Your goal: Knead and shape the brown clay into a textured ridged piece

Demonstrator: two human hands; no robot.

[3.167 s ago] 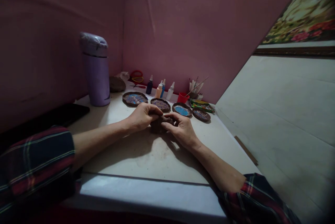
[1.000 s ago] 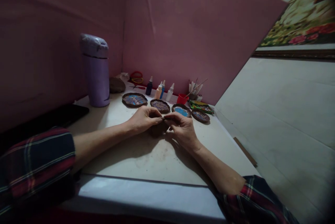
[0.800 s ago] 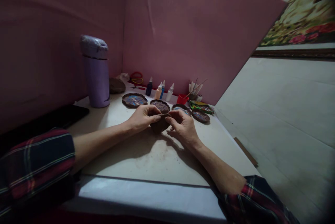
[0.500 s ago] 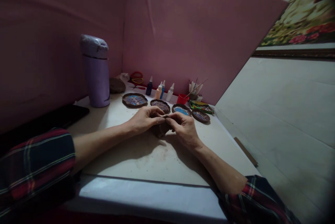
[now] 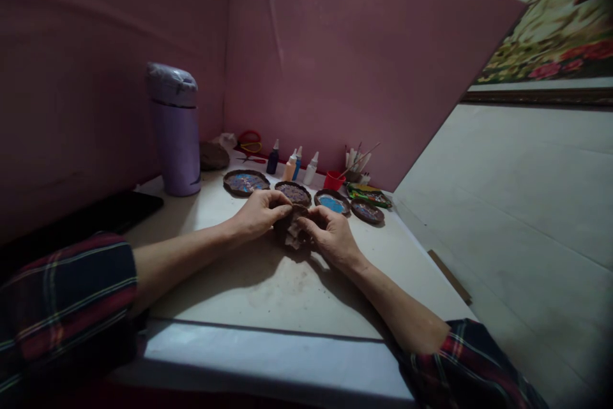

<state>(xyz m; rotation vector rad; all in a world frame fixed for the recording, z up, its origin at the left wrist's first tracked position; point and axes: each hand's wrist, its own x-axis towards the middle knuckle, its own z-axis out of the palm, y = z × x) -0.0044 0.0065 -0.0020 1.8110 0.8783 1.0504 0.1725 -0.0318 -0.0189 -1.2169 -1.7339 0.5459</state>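
Note:
A lump of dark brown clay (image 5: 293,233), rough and flaky on the side facing me, is held up over the white tabletop between both hands. My left hand (image 5: 261,212) pinches its upper left edge between thumb and fingers. On the right side, my right hand (image 5: 330,233) grips it, with the thumb pressed on its face and the fingers behind. Just beyond the hands sit several shallow clay dishes: one with mixed colours (image 5: 246,183), a speckled one (image 5: 293,193), one with blue inside (image 5: 332,203) and a small one (image 5: 368,211).
A tall lavender flask (image 5: 175,134) stands at the left beside a dark flat object (image 5: 134,208). Along the back are a clay lump (image 5: 214,156), red-handled scissors (image 5: 256,160), several paint bottles (image 5: 290,166), a red cup (image 5: 334,180) and a green packet (image 5: 368,194). Pink panels enclose the back.
The clay has been tipped up, so its flaky face now shows toward me. My hands have moved apart slightly, the left hand shifting left along the edge.

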